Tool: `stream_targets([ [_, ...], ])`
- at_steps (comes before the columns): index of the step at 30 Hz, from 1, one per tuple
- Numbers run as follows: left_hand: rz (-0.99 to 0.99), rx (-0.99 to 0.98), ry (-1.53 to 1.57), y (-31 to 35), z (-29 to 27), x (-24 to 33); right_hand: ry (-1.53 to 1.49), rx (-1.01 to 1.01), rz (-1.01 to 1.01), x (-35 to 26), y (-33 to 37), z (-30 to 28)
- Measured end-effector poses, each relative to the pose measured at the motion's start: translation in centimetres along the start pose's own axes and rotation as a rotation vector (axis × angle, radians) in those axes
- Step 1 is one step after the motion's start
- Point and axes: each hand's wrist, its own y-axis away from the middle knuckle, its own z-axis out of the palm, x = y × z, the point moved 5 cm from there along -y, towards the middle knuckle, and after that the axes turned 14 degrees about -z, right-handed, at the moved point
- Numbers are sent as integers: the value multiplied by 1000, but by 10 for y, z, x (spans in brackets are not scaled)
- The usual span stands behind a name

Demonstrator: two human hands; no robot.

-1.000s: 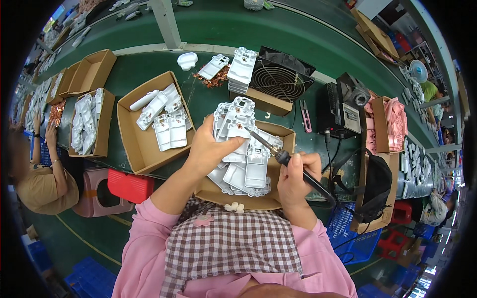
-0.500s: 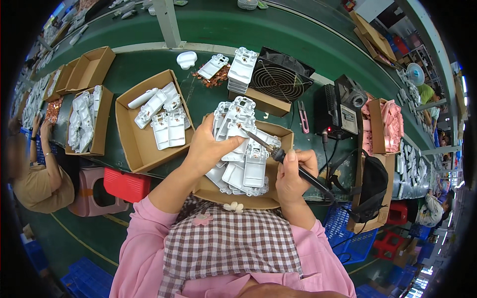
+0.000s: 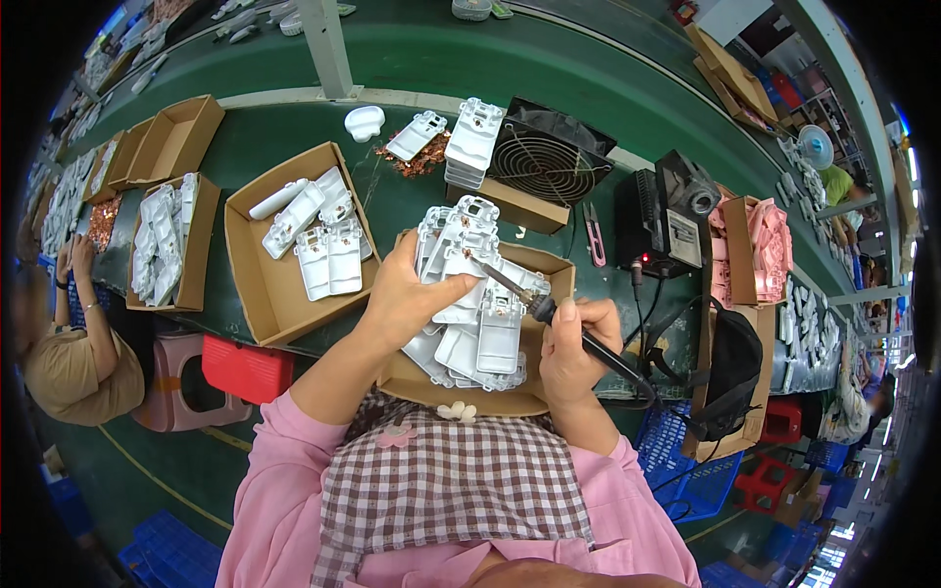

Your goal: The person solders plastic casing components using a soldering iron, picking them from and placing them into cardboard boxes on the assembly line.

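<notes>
My left hand (image 3: 410, 292) is closed on a white plastic housing (image 3: 465, 235), thumb across its near part, and holds it over a cardboard box. In my right hand (image 3: 580, 343) is a soldering iron (image 3: 610, 355), gripped by its black handle. The iron's tip meets the housing near a small copper-coloured piece, or sits just above it; I cannot tell which. More white housings (image 3: 482, 343) lie heaped beneath in the cardboard box (image 3: 561, 276), whose rim shows around them.
To the left stands a cardboard box (image 3: 257, 306) with several white parts. Beyond my hands are stacked housings (image 3: 474, 142), copper pieces (image 3: 420, 163) and a black fan (image 3: 545, 162). Tweezers (image 3: 595, 235) and a black soldering station (image 3: 659, 220) lie right. A co-worker (image 3: 83, 363) sits at far left.
The whole view has shifted slightly. Both hands keep their holds, with the iron's tip still at the same housing. The co-worker's hands at far left have moved closer together.
</notes>
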Motion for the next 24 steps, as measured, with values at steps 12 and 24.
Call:
stream_targets([
  [12,-28,-36,12,3,3,3,-16,20,-27,-2,-1,4],
  [24,-43,-32,-19,4,5,5,-16,-3,-18,-1,-2,5],
])
